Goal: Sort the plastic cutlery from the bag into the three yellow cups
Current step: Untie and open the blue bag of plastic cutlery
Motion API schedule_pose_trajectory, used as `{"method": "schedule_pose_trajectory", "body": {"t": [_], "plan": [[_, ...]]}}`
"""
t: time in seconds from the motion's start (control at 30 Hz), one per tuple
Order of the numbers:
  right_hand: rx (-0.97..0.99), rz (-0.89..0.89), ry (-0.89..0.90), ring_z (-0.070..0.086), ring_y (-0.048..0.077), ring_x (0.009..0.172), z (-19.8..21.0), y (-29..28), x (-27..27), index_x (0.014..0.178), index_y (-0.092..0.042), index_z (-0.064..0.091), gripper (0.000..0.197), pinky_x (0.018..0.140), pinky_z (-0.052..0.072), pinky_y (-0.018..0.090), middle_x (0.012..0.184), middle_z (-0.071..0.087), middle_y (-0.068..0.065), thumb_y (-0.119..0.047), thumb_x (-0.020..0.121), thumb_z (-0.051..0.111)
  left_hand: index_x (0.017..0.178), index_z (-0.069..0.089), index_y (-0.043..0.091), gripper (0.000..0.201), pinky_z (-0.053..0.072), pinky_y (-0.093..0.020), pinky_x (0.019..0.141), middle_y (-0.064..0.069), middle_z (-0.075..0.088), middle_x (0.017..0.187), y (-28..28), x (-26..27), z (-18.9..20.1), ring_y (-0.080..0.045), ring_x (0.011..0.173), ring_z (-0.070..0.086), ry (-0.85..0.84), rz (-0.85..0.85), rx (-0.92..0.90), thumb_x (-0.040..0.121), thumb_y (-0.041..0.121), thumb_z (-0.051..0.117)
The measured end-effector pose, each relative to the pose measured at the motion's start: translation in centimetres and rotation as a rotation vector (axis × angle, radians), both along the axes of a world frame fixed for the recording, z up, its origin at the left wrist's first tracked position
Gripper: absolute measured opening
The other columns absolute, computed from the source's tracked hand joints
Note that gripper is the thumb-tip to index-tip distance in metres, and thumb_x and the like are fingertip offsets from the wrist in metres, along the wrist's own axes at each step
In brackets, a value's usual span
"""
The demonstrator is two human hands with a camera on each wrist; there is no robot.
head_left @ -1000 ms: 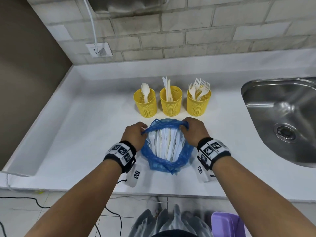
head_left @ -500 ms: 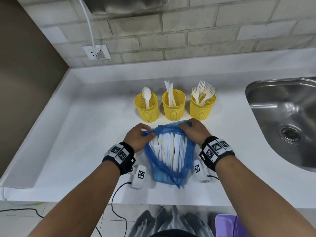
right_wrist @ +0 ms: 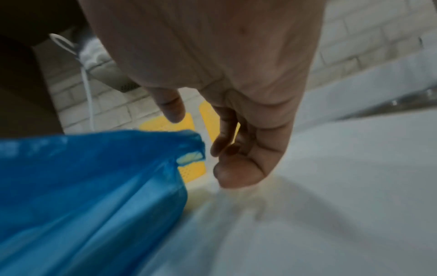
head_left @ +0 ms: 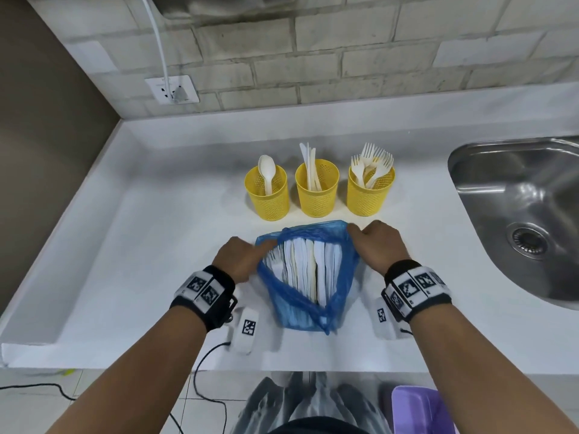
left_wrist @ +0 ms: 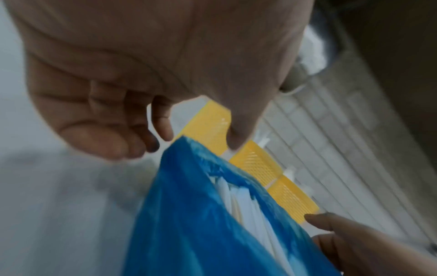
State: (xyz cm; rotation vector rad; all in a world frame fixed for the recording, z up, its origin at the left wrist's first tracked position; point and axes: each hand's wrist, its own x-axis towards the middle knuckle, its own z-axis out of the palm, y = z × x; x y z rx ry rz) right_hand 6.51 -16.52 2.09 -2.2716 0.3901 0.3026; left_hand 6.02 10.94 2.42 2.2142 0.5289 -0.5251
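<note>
Presently: blue bag, frame centre, mouth agape; left hand and right hand released beside rim. Lift one utensil cleanly.

A white countertop runs along a wall of pale painted brick. A stainless steel sink with a round drain is set into the counter at the right. On the wall at upper left is a white power socket, with a white cable rising from it. Below the counter edge, a black cable trails over a tiled floor, and a purple container sits at lower right.
</note>
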Motion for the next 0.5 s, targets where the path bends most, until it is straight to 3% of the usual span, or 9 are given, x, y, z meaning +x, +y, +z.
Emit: {"method": "schedule_pose_trajectory", "body": {"t": [0.07, 0.13, 0.2, 0.27, 0.33, 0.43, 0.5], "plan": [[-0.050, 0.099, 0.080, 0.063, 0.025, 0.060, 0.8, -0.6, -1.8, 0.066, -0.010, 0.056, 0.053, 0.054, 0.043, 0.030, 0.060, 0.061, 0.006, -0.055, 0.093, 0.056, 0.072, 0.071, 0.006, 0.061, 0.048, -0.025, 0.052, -0.005, 0.062, 0.058, 0.2, -2.2, 1.0, -0.018, 0.049, 0.057, 0.076, -0.105, 0.052, 0.076, 0.066, 0.073], [0.014, 0.232, 0.234, 0.067, 0.026, 0.052, 1.0, -0.6, -3.4, 0.071, -0.007, 0.064, 0.049, 0.054, 0.056, 0.032, 0.059, 0.069, 0.011, -0.052, 0.090, 0.062, 0.079, 0.075, 0.000, 0.059, 0.052, -0.023, 0.052, -0.006, 0.069, 0.061, -0.3, -4.1, 1.4, -0.016, 0.051, 0.061, 0.158, -0.134, -0.010, 0.078, 0.059, 0.078], [0.132, 0.359, 0.328, 0.074, 0.034, 0.063, 0.3, -0.2, -4.3, 0.083, 0.000, 0.070, 0.038, 0.064, 0.063, 0.039, 0.067, 0.074, 0.016, -0.036, 0.090, 0.067, 0.081, 0.076, -0.002, 0.041, 0.060, -0.027, 0.060, -0.009, 0.074, 0.068, -0.9, -5.2, 1.0, -0.014, 0.056, 0.066, 0.148, -0.119, -0.087, 0.085, 0.039, 0.078], [0.221, 0.415, 0.290, 0.075, 0.039, 0.073, -0.5, 0.1, -4.8, 0.080, 0.001, 0.069, 0.019, 0.069, 0.061, 0.039, 0.068, 0.075, 0.014, -0.015, 0.089, 0.066, 0.081, 0.073, -0.005, 0.023, 0.063, -0.033, 0.071, -0.013, 0.074, 0.071, -1.4, -5.7, 0.6, -0.015, 0.059, 0.067, 0.089, -0.060, -0.145, 0.087, 0.017, 0.071], [0.263, 0.426, 0.192, 0.072, 0.032, 0.066, -1.1, 0.1, -5.3, 0.073, -0.004, 0.065, 0.014, 0.067, 0.057, 0.038, 0.068, 0.073, 0.015, -0.005, 0.087, 0.066, 0.080, 0.069, -0.001, 0.010, 0.060, -0.030, 0.069, -0.013, 0.069, 0.070, -1.7, -6.1, 0.4, -0.015, 0.059, 0.063, 0.045, 0.022, -0.220, 0.086, 0.006, 0.065], [0.389, 0.391, 0.141, 0.066, 0.022, 0.066, -1.6, -0.8, -6.4, 0.073, -0.008, 0.064, 0.017, 0.067, 0.055, 0.034, 0.072, 0.070, 0.019, 0.002, 0.086, 0.069, 0.079, 0.066, 0.005, 0.009, 0.054, -0.025, 0.063, -0.010, 0.064, 0.070, -1.1, -6.9, 0.3, -0.014, 0.059, 0.058, 0.039, 0.079, -0.278, 0.086, 0.004, 0.063], [0.369, 0.425, 0.160, 0.063, 0.015, 0.067, -1.6, -1.5, -7.2, 0.076, -0.015, 0.063, 0.020, 0.067, 0.053, 0.028, 0.070, 0.068, 0.002, 0.002, 0.084, 0.072, 0.082, 0.068, 0.004, 0.006, 0.053, -0.027, 0.063, -0.008, 0.068, 0.070, -0.3, -7.5, 0.1, -0.014, 0.060, 0.060, 0.076, -0.047, -0.125, 0.085, 0.009, 0.066]]}}
